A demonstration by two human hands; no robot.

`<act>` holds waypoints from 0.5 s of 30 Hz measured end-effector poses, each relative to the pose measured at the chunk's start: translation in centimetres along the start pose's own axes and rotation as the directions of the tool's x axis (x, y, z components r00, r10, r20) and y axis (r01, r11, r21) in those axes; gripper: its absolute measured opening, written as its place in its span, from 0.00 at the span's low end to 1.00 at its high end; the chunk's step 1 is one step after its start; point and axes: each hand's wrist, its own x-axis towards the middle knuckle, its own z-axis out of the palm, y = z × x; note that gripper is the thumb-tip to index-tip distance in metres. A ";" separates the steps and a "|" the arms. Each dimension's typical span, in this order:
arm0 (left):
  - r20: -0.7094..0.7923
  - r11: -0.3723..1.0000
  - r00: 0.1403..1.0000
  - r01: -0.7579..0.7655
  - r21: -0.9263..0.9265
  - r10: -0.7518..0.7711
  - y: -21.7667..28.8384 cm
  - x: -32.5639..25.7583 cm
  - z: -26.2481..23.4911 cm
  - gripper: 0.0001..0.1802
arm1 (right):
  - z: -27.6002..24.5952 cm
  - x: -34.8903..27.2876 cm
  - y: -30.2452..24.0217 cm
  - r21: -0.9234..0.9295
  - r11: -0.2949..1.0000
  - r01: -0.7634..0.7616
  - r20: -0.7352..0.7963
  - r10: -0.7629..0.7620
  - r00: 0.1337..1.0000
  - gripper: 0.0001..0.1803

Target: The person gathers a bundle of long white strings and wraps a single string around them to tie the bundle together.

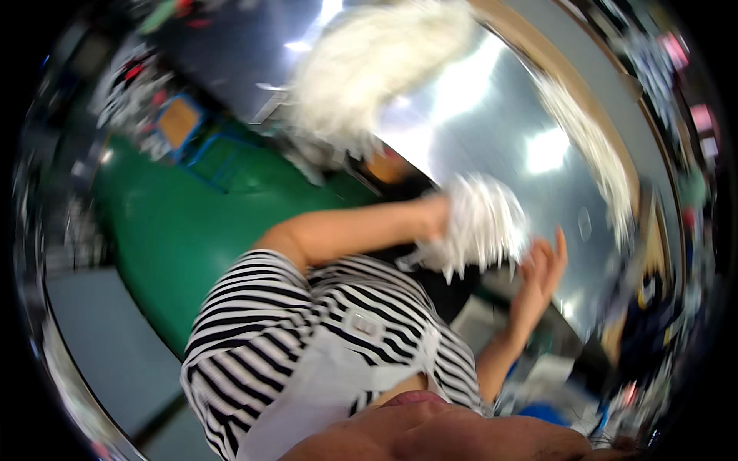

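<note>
My left hand is closed on a bundle of white gloves, whose many finger-like ends fan out and hang down. The bundle is held above the near edge of a shiny metal table. Just to its right, my right hand is raised with the fingers apart. Its fingertips are close to the bundle's edge, and blur hides whether they touch. A big heap of cream-white gloves lies at the far left of the table. Along the right side runs a long row of similar white pieces.
A blue-framed stool with a wooden seat stands on the green floor at the left. A grey panel is at the lower left. Something round and orange sits under the table edge. Blurred clutter fills the right.
</note>
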 end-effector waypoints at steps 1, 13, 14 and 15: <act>0.099 0.978 0.989 0.126 -0.166 -0.111 0.5 1.1 -1.5 0.20 | -0.1 0.5 0.5 -0.077 0.994 0.079 0.164 -0.065 0.984 0.31; -0.094 0.994 0.996 0.013 0.109 -0.003 1.8 -0.4 5.0 0.12 | -2.3 2.7 3.0 0.320 0.938 -0.135 0.061 0.122 0.991 0.12; -0.107 0.997 0.994 0.035 0.063 -0.029 1.7 -0.5 5.2 0.12 | -2.2 2.8 3.2 0.279 0.955 -0.103 0.033 0.097 0.995 0.12; -0.071 0.997 0.995 0.074 -0.009 -0.075 1.7 -0.2 4.8 0.12 | -2.0 3.0 3.4 0.235 0.969 -0.071 0.006 0.071 0.997 0.13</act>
